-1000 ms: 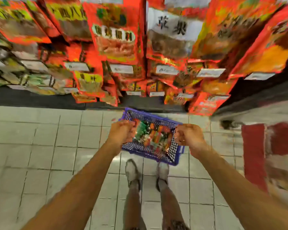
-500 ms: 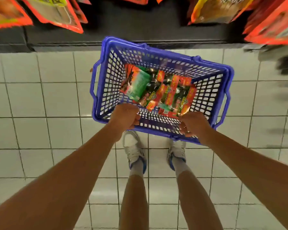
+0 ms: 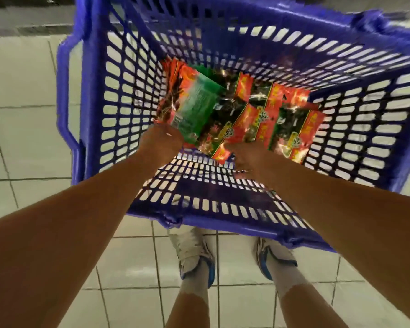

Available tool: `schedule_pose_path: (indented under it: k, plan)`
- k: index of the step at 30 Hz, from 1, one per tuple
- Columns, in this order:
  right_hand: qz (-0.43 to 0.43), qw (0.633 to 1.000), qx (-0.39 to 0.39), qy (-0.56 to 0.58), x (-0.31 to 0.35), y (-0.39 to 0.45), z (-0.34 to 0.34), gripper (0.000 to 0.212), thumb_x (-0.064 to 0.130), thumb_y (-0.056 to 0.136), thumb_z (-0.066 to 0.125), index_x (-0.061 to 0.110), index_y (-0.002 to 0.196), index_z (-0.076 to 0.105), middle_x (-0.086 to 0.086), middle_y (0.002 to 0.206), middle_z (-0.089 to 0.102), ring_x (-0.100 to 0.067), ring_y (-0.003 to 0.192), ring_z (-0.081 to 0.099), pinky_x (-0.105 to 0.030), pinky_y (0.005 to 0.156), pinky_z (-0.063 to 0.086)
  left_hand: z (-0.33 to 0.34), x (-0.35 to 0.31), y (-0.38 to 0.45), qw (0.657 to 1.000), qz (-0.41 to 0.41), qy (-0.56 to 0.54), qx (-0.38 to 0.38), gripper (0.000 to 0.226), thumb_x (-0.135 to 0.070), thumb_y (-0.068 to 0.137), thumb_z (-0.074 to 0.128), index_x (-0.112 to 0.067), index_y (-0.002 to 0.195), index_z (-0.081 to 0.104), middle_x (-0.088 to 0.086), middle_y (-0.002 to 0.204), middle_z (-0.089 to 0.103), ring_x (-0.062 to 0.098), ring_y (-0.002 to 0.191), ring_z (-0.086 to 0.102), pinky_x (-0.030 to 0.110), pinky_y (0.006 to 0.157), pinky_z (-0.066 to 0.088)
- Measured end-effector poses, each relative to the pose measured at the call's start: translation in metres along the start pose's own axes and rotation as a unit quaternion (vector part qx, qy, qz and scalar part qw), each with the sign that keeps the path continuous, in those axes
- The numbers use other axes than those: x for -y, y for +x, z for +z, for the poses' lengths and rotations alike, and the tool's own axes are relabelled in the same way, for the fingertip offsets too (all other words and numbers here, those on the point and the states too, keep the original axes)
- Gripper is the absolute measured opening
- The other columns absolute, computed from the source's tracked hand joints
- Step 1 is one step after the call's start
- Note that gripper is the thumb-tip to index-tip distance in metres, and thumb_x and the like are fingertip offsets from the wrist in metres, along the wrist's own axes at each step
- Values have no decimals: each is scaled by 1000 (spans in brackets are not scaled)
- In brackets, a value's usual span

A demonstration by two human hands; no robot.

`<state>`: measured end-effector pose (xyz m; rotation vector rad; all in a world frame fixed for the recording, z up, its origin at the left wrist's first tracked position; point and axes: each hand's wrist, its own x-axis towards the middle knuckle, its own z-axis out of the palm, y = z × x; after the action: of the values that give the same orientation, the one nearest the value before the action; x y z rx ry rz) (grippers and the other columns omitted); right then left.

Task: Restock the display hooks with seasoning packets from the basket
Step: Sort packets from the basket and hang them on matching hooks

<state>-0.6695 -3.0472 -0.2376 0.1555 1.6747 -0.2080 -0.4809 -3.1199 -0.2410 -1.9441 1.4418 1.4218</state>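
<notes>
A blue plastic basket (image 3: 118, 95) fills the upper view, seen from above. On its bottom lie several seasoning packets (image 3: 253, 114), mostly red and black, with one green packet (image 3: 197, 102) at the left. Both my arms reach down inside the basket. My left hand (image 3: 161, 143) is at the lower corner of the green packet, its fingers hidden beneath the hand. My right hand (image 3: 249, 159) rests at the near edge of the red packets, fingertips hidden among them. No display hooks are in view.
Pale floor tiles (image 3: 21, 138) surround the basket. My two feet in white shoes (image 3: 194, 252) stand just behind its near wall. A dark shelf base (image 3: 21, 1) runs along the top left edge.
Both hands let go of the basket's near rim and went down inside to the packets. The view dropped much closer to the basket, and the hanging packets left the frame.
</notes>
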Motion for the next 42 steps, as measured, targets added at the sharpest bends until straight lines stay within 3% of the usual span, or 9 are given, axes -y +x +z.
schedule_pose_path:
  k: [3,9,14,20,27,30,33,38,42]
  plan:
    - [13,998,-2,57,-3,10,18,35,22,96,70,9,126,59,-13,134,61,-32,116,61,-46,89,53,3,5,1,983,125,126,-49,41,-17,83,73,-27,122,64,1,128,60,21,106,59,24,74,51]
    - [-51,989,96,102,-10,-14,9,7,23,100,60,22,105,65,-9,101,70,-19,79,73,-33,62,60,-4,9,-11,889,249,384,1,106,-30,83,76,-33,161,3,13,168,-10,39,155,-6,61,119,26]
    - [-111,976,106,153,-3,-25,-25,48,59,93,54,20,119,64,-12,110,76,-26,92,76,-37,69,60,-1,-7,-24,938,288,192,-30,63,-15,97,59,-23,155,37,19,164,24,41,152,20,59,117,32]
    - [-111,968,-224,26,-2,10,-48,35,42,93,64,15,115,63,-4,99,69,-19,79,62,-34,62,51,-10,-13,-29,937,311,139,-82,49,-10,101,50,-10,150,46,24,158,34,42,149,26,59,119,29]
    - [-123,987,-49,86,-1,-1,-48,13,17,94,67,18,107,67,-2,92,78,-19,75,75,-36,68,60,-21,-14,-45,951,280,79,-102,39,-5,100,43,-5,137,54,16,141,53,33,125,54,49,106,46]
    - [-161,982,3,99,-3,-27,-44,13,9,92,63,16,102,66,4,74,76,-11,67,75,-31,61,60,-25,-19,-60,964,247,4,-99,39,-2,100,41,-11,136,53,4,105,67,1,76,62,12,64,47]
    - [-184,974,19,130,0,-58,-40,12,7,91,60,14,99,66,5,70,74,-6,66,73,-26,58,59,-26,-27,-76,970,199,-79,-112,31,-8,105,39,-15,130,55,-8,75,59,-6,50,53,11,42,34]
    - [-226,966,33,119,9,-111,-41,12,7,92,56,15,86,64,6,68,71,-10,66,70,-30,59,57,-35,-45,-113,971,177,-132,-86,17,-23,103,45,-30,105,60,-11,80,63,-10,62,58,20,54,44]
    - [-224,957,66,170,19,-159,-38,13,7,93,54,13,86,63,-2,70,71,-17,65,68,-36,67,62,-30,-68,-155,958,144,-244,33,23,-6,104,44,-19,105,63,17,93,65,33,79,59,48,78,49]
